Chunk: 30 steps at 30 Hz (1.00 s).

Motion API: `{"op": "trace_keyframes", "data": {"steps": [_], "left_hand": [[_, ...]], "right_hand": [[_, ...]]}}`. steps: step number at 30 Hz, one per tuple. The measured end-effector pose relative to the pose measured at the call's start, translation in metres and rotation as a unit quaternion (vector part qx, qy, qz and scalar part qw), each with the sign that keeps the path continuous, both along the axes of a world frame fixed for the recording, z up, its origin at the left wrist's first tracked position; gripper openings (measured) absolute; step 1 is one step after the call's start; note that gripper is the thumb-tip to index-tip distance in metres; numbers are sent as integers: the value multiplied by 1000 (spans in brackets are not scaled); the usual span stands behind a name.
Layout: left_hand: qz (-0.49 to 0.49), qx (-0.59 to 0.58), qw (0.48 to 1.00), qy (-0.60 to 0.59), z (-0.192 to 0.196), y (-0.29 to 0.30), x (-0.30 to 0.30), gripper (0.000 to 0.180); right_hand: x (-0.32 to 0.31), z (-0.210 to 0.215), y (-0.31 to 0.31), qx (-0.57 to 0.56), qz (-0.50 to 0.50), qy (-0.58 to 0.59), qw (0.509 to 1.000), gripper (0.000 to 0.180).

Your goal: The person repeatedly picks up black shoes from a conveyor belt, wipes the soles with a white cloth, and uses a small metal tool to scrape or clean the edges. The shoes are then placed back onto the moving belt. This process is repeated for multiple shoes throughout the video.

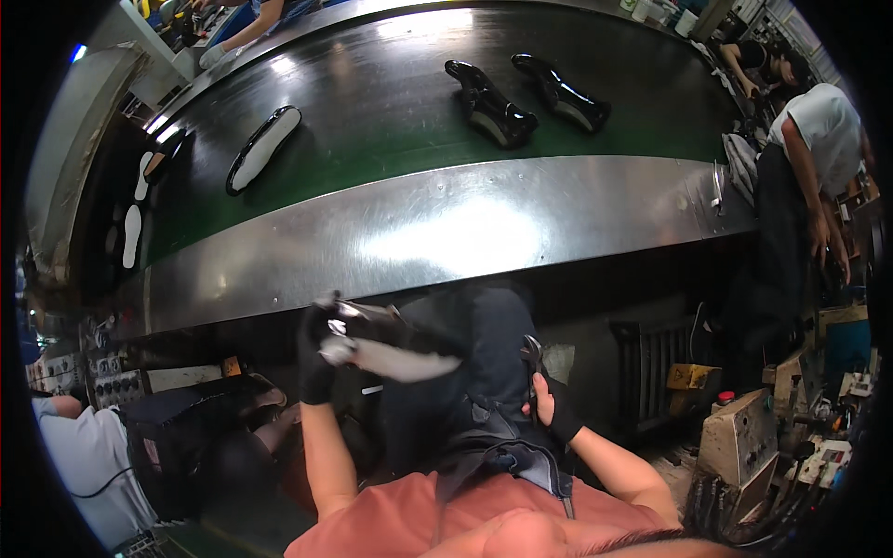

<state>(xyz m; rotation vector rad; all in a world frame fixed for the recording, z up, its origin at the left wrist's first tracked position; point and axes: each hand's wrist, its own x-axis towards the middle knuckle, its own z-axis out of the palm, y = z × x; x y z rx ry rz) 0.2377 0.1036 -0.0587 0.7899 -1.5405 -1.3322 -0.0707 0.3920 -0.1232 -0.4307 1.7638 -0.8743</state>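
In the frame's lower centre, the left hand (pixel 321 358) grips a shoe (pixel 386 349) by its left end, probably light, stiff-soled, slick and best held along the sole (pixel 405 364), while the right hand (pixel 553 411) clasps pincers (pixel 532 353).

Motion smears the shoe (pixel 405 363) in the left hand (pixel 319 363) (its dark side melts into the trousers (pixel 502 330) behind), the right hand (pixel 553 411) hides part of a metal tool (pixel 533 350), and the top edge crops a co-worker (pixel 263 24).
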Motion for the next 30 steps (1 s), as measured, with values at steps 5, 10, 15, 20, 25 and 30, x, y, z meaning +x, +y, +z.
{"op": "trace_keyframes", "data": {"steps": [5,10,15,20,25,30], "left_hand": [[-103,-25,991,-81,32,72,-75,40],[-155,-199,947,-200,35,61,-138,23],[-186,-99,946,-247,21,56,-174,31],[-255,200,946,5,-12,65,-206,66],[-254,176,951,8,-4,80,-224,81],[-259,61,961,-68,11,76,-229,98]], "right_hand": [[6,16,-5,-38,33,-41,998,55],[15,23,17,-72,82,-33,993,52],[14,34,17,-107,159,-58,980,46],[-3,48,-11,-165,99,-215,957,44],[-37,68,-31,-121,49,-376,917,50],[-58,103,-34,-67,141,-302,940,51]]}}
